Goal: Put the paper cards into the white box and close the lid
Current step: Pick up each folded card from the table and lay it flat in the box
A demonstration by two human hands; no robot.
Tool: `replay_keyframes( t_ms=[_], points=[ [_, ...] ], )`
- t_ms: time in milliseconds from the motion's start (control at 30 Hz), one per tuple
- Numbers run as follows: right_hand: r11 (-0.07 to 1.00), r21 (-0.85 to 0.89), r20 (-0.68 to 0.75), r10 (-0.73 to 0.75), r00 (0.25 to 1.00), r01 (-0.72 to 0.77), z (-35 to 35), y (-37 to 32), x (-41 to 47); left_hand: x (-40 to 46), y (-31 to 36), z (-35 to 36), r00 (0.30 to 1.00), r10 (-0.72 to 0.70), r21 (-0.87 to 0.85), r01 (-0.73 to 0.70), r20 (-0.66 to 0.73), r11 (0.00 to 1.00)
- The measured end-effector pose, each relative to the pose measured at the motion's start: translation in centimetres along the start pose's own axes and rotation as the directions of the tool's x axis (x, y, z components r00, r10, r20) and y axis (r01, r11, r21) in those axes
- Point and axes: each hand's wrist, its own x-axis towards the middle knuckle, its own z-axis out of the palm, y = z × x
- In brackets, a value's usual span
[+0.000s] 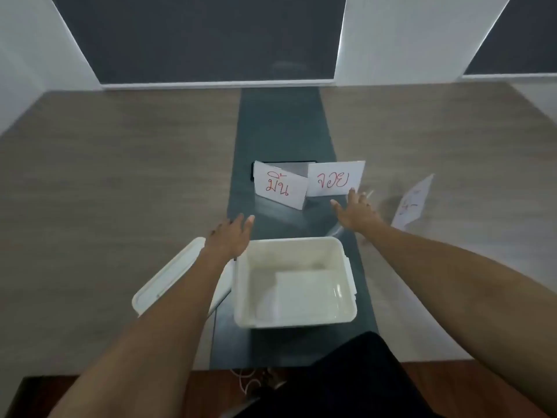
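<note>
An open white box (pixel 241 285) sits on the dark table strip near me, with a white card lying flat inside it (pixel 304 292). Its lid (pixel 168 276) lies to the left, partly under my left forearm. Two folded paper cards with red writing stand further back: the left card (pixel 278 187) and the right card (pixel 334 178). A third card (pixel 411 203) is blurred, tilted at the far right. My left hand (pixel 230 236) hovers open by the box's far left corner. My right hand (pixel 357 212) is open, its fingers just below the right card.
A dark flat object (pixel 252 173) lies behind the left card. The wooden table (pixel 120 176) stretches wide on both sides of the dark centre strip (pixel 280 128). The table's near edge runs below the box; a white wall and dark panels stand at the back.
</note>
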Motion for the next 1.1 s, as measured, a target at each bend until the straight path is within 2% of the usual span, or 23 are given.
replay_keyframes(
  t_ms=[133, 300, 433, 533, 767, 900, 1100],
  points=[
    [0.997, 0.072, -0.006, -0.009, 1.000, 0.009, 1.5, 0.1, -0.7, -1.3, -0.6, 1.9, 0.999, 0.041, -0.086, -0.041, 0.005, 0.995],
    [0.979, 0.201, -0.116, 0.031, 0.993, -0.007, 3.9, 0.5, -1.0, -1.9, -2.1, 4.1, 0.992, 0.125, -0.246, -0.115, 0.028, 0.962],
    [0.937, 0.339, 0.011, 0.082, 0.997, -0.081, 3.3, -0.2, -1.6, -1.8, -2.2, 4.6, 0.992, 0.123, -0.329, -0.114, 0.006, 0.937],
    [0.902, 0.416, 0.037, 0.108, 0.994, -0.113, 2.9, -0.2, -1.2, -1.6, -2.1, 4.7, 0.994, 0.107, -0.342, -0.111, -0.030, 0.933],
    [0.933, 0.361, 0.010, -0.017, 1.000, 0.013, 0.5, -0.1, -1.5, -1.1, -1.2, 4.8, 0.987, 0.096, -0.329, -0.133, -0.125, 0.935],
    [0.947, 0.316, -0.021, -0.053, 0.998, 0.057, -4.3, -1.0, -2.2, -0.6, -0.9, 4.6, 0.980, 0.099, -0.303, -0.147, -0.170, 0.942],
    [0.925, 0.358, -0.121, -0.086, 0.989, 0.124, -10.9, -2.0, -2.3, -0.2, -0.5, 4.7, 0.970, 0.091, -0.257, -0.149, -0.224, 0.955]
  ],
)
